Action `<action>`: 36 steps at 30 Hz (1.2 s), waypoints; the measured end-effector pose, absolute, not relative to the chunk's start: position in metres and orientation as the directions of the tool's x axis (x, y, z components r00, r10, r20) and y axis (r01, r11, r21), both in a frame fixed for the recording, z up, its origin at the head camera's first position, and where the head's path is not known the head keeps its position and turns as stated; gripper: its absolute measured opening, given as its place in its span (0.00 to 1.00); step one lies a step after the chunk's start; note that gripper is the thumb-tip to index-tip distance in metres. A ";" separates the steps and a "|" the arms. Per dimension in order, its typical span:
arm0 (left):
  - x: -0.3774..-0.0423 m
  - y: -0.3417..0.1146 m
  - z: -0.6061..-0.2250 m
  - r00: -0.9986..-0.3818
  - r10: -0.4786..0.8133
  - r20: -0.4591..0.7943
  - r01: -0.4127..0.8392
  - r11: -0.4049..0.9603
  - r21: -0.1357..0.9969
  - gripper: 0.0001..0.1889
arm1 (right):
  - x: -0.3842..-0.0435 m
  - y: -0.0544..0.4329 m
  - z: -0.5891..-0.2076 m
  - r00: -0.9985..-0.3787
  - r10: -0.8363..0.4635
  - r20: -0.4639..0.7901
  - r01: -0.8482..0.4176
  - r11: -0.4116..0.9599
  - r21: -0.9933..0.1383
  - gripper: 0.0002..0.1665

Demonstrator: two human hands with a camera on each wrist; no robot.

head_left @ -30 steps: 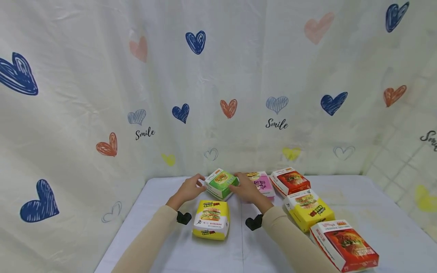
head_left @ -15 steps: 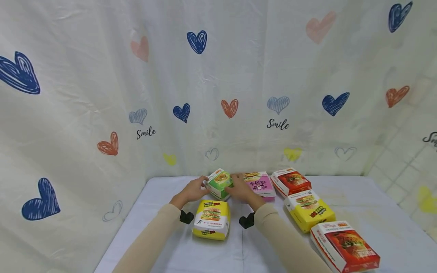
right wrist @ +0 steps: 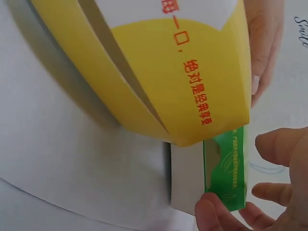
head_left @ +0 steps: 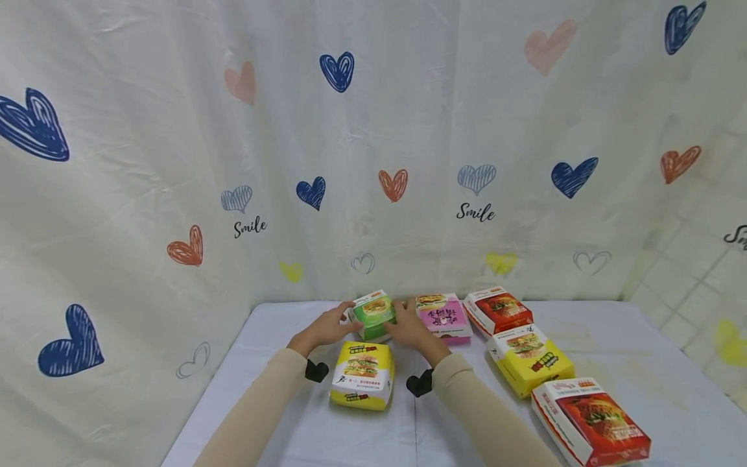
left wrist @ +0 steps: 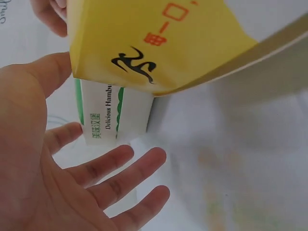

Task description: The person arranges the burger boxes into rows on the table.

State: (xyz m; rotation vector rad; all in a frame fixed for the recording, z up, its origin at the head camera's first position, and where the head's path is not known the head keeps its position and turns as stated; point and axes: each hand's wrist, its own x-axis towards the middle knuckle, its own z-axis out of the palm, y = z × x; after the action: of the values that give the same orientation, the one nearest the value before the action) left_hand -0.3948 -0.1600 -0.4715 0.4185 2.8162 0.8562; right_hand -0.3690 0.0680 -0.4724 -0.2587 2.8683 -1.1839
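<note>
A green and white burger box (head_left: 373,314) rests on the cloth near the back, between my two hands. My left hand (head_left: 324,325) is at its left side, fingers extended and spread, one fingertip right at the white side panel in the left wrist view. From the right, my right hand (head_left: 411,326) touches the box, its fingertips by the green corner in the right wrist view. Directly in front stands a yellow and white burger box (head_left: 362,376), which hides part of the green box in both wrist views.
Right of my right hand lies a pink burger box (head_left: 445,318). Farther right, a red box (head_left: 502,311), a yellow box (head_left: 532,358) and a larger red box (head_left: 595,421) form a slanting row. A heart-printed curtain (head_left: 426,130) hangs behind the table.
The green box has turned to sit straighter and shifted slightly left. My right hand has moved left with it, uncovering more of the pink box. My left hand stays beside the green box.
</note>
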 end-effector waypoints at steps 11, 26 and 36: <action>-0.395 -0.162 -0.471 -0.945 0.295 -0.139 0.160 0.790 0.592 0.40 | -0.362 0.060 -0.472 -0.987 -0.149 0.056 -0.150 0.742 -0.653 0.30; -0.395 -0.161 -0.474 -0.944 0.305 -0.128 0.181 0.799 0.574 0.38 | -0.362 0.063 -0.475 -0.983 -0.168 0.076 -0.173 0.696 -0.697 0.21; -0.400 -0.161 -0.476 -0.942 0.330 -0.062 0.243 0.797 0.552 0.36 | -0.364 0.062 -0.480 -0.982 -0.154 0.113 -0.189 0.690 -0.699 0.19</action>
State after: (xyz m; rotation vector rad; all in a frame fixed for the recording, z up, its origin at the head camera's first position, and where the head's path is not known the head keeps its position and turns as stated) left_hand -0.3996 -0.1608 -0.4763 0.4547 2.8298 0.8383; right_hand -0.3640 0.0622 -0.4804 -0.2978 2.9293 -1.2195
